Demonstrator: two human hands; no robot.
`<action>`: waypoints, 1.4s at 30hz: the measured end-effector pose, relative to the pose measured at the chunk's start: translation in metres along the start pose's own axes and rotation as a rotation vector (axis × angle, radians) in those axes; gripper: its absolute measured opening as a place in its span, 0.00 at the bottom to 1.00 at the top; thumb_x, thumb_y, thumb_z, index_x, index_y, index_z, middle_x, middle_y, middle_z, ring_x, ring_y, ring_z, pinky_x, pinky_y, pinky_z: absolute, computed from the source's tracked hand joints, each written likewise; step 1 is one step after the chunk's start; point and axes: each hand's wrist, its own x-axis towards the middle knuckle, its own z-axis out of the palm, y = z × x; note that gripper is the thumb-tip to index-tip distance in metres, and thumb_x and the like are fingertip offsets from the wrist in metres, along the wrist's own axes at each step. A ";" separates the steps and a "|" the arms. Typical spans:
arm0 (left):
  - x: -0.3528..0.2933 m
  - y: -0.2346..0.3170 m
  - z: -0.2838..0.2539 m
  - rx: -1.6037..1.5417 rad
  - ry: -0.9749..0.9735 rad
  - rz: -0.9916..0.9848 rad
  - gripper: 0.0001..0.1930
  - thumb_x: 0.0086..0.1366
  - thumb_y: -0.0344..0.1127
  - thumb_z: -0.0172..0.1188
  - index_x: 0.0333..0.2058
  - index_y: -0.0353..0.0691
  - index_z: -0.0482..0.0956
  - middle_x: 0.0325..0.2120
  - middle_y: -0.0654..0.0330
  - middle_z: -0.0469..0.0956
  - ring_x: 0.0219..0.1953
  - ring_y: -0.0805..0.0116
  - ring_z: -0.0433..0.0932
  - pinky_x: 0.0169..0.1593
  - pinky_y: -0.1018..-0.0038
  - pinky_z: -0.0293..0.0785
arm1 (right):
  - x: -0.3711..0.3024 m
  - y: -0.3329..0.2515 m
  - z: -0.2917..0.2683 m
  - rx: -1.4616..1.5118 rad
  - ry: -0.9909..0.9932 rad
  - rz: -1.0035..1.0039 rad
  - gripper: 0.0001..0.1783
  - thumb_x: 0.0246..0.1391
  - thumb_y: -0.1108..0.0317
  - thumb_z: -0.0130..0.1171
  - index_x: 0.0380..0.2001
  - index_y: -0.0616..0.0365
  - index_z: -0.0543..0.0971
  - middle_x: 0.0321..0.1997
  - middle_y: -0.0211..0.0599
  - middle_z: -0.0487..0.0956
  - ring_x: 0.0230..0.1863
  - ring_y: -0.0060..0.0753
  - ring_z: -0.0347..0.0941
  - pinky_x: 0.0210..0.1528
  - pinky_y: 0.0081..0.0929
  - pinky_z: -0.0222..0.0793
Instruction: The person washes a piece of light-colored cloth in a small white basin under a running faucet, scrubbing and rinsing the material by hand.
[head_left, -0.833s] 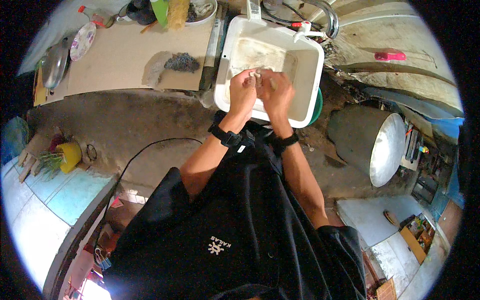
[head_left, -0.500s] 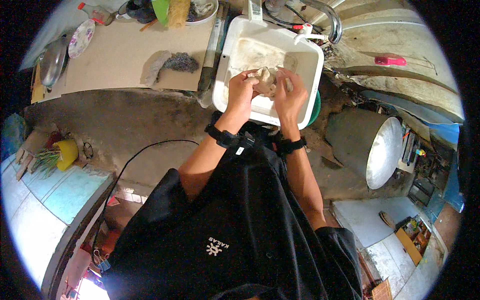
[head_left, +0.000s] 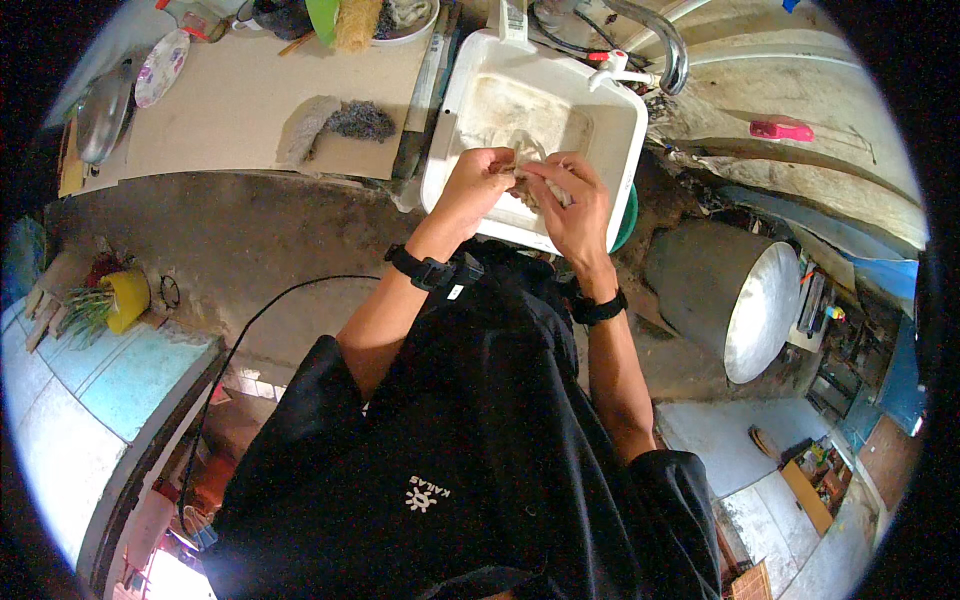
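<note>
Pale wet cloth [head_left: 528, 160] between fingers [head_left: 520, 172]

Rough concrete counter [head_left: 250, 230], brown board [head_left: 240, 100], white basin [head_left: 620, 130], steel wool [head_left: 358, 120], patterned plate [head_left: 160, 67]

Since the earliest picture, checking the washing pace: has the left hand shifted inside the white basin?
Yes. The left hand has drawn back toward the near rim of the white basin, away from the tap.

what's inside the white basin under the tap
Cloudy water fills the white basin. Over it, the left hand and right hand grip a pale, wet lump; they hide most of it.
</note>
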 end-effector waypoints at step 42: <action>-0.019 0.021 -0.046 0.327 0.166 0.188 0.14 0.63 0.16 0.50 0.42 0.30 0.84 0.30 0.61 0.82 0.33 0.77 0.75 0.37 0.75 0.71 | 0.026 -0.060 0.060 -0.012 0.035 0.152 0.07 0.57 0.74 0.68 0.39 0.59 0.89 0.39 0.48 0.85 0.38 0.49 0.84 0.41 0.38 0.78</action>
